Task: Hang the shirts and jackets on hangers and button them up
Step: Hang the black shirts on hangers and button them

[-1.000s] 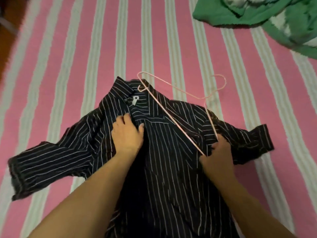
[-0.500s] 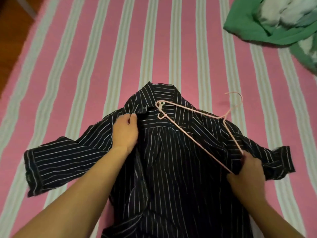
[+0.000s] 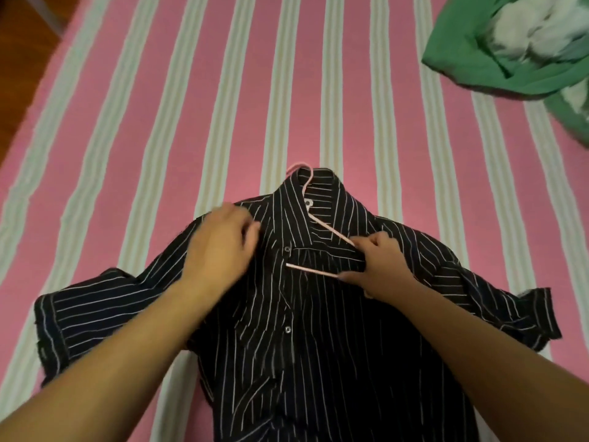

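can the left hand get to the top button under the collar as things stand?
Probably yes. The left hand grips the black striped shirt just beside the top button, which lies exposed with nothing over it. The pink hanger and right hand sit off to the other side.

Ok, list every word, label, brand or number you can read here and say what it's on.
No text here can be read.
Neck tag inside the collar of the black striped shirt: a small white tag with a dark mark, too small and blurred to read.
Pink hanger, striped bedsheet, green garment: no lettering visible.
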Tool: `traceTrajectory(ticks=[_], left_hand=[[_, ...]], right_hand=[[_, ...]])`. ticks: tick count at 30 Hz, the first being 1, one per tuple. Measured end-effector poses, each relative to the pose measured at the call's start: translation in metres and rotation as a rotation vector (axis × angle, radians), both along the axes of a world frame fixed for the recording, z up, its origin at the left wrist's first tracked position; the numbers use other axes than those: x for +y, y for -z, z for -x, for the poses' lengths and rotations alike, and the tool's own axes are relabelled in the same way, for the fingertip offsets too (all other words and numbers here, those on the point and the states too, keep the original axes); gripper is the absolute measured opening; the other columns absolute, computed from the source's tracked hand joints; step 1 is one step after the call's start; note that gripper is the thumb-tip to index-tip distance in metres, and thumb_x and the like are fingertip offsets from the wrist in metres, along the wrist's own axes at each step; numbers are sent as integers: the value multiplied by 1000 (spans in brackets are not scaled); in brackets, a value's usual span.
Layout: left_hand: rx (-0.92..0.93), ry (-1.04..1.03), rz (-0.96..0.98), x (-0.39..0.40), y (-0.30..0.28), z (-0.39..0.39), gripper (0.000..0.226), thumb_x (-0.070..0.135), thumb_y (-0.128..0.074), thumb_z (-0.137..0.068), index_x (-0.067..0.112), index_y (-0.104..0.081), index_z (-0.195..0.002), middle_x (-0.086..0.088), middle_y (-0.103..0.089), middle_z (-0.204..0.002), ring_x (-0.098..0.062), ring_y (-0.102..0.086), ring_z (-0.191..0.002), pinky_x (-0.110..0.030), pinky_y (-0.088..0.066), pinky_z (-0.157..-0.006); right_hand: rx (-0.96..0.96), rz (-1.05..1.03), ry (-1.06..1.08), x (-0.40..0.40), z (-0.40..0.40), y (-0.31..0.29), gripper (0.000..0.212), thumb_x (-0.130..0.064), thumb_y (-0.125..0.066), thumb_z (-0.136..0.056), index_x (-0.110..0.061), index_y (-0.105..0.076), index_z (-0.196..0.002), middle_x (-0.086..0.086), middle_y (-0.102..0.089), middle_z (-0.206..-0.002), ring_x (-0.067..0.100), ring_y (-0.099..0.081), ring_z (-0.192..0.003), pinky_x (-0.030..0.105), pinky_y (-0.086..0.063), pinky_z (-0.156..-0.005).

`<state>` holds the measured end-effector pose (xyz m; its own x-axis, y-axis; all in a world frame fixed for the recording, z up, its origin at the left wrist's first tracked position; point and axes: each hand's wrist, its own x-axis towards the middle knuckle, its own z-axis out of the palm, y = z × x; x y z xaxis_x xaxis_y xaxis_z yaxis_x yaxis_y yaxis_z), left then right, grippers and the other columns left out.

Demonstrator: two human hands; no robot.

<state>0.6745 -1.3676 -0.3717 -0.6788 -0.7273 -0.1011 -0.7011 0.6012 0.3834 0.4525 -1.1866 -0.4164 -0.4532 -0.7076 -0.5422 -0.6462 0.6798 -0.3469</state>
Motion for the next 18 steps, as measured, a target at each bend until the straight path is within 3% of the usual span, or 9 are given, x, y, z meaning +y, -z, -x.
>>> traceTrajectory(ticks=[2, 4, 6, 8, 11, 14, 16, 18], left_hand=[[-53, 15, 50, -30, 25, 11, 29, 31, -59, -100, 14, -64, -123, -7, -63, -118, -27, -55, -109, -45, -48, -95], [-249, 128, -38, -50, 47, 20, 39, 31, -58, -100, 15, -58, -137, -10, -61, -128, -31, -54, -117, -47, -48, -99], [-300, 194, -42, -56, 64, 23, 33, 28, -55, -101, 16, -60, -132, -10, -61, -121, -31, -54, -112, -47, -48, -94], [-234, 178, -30, -59, 73, 22, 22, 22, -55, -101, 14, -64, -118, -8, -62, -109, -30, -54, -102, -45, -47, -87], [-222, 196, -20, -58, 73, 21, 16, 14, -56, -98, 12, -63, -112, -8, -61, -101, -29, -54, -93, -44, -48, -81], [-213, 279, 36, -56, 70, 18, 21, 2, -57, -92, 11, -57, -110, -5, -54, -96, -24, -48, -85, -40, -47, -76], [-133, 268, 39, -55, 65, 14, 23, -2, -56, -91, 12, -54, -110, -3, -50, -98, -21, -46, -86, -38, -48, -76], [-30, 218, 19, -53, 57, 12, 21, 1, -53, -96, 13, -52, -114, -1, -49, -102, -18, -47, -85, -35, -48, -75]], right_hand=[[-21, 57, 12, -7, 4, 0, 42, -48, -60, -95, -29, -61, -133, -2, -45, -123, 19, -39, -120, 40, -39, -105], [-25, 136, 64, -20, 8, 3, 28, -31, -49, -104, -24, -68, -124, -1, -51, -119, 19, -48, -114, 34, -41, -97], [-13, 165, 120, -38, 14, 8, 28, -24, -50, -103, -20, -64, -127, 0, -59, -119, 18, -57, -105, 30, -44, -89], [41, 139, 163, -56, 16, 14, 39, -41, -58, -98, -17, -56, -129, 2, -61, -115, 19, -58, -100, 36, -50, -85], [168, -33, 244, -76, 13, 21, 66, -61, -58, -89, -14, -44, -133, 8, -52, -125, 31, -51, -117, 50, -50, -95], [180, -88, 302, -85, 14, 17, 49, -34, -64, -92, -12, -43, -131, 12, -50, -128, 34, -48, -119, 51, -48, -98], [227, -38, 338, -82, 30, 7, 30, -15, -59, -95, -8, -48, -121, 15, -56, -117, 33, -55, -102, 44, -50, -84], [261, 71, 423, -71, 59, -10, 18, -6, -49, -95, -5, -52, -113, 17, -62, -104, 31, -53, -82, 38, -43, -69]])
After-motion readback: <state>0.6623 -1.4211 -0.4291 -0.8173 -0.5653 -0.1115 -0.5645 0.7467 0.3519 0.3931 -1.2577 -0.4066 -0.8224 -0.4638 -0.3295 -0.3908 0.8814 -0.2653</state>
